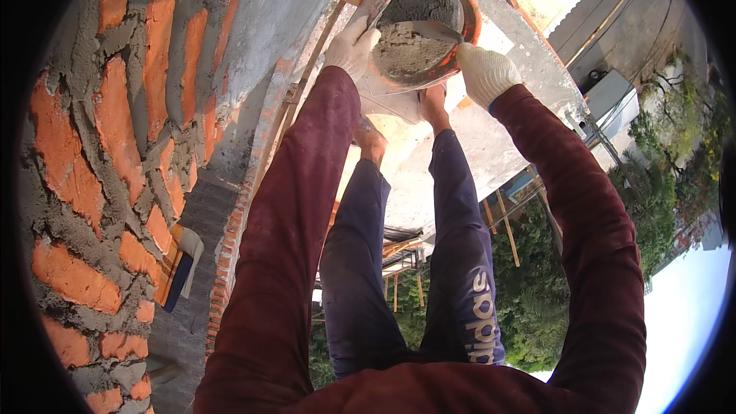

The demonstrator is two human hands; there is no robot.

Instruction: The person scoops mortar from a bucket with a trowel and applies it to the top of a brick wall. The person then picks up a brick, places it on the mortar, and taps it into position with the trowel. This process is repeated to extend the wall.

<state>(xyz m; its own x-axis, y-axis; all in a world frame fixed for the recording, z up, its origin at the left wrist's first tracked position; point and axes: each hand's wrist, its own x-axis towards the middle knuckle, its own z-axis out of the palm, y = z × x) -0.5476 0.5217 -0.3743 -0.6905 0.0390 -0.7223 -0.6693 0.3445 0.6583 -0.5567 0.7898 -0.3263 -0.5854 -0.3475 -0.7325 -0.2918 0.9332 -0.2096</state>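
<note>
A round orange-rimmed bucket [477, 19] with grey mortar [420, 4] in it stands at the top middle, beyond my feet. My right hand [488, 75], in a pale knitted glove, is closed around the handle of a pointed trowel [442, 31]. The trowel's metal blade lies over the bucket, beside a heap of lighter mortar [406, 52]. My left hand [351, 47], also gloved, is closed at the bucket's left rim, its fingertips next to the mortar. The underside of its grip is hidden.
On the left rises a brick wall [115, 119] with rough mortar joints. A tool with a dark blue edge [179, 280] is beside it. My bare feet [371, 140] are on a pale, dusty surface [418, 176]. Beyond its right edge are trees [529, 291] and wooden poles [507, 228] lower down.
</note>
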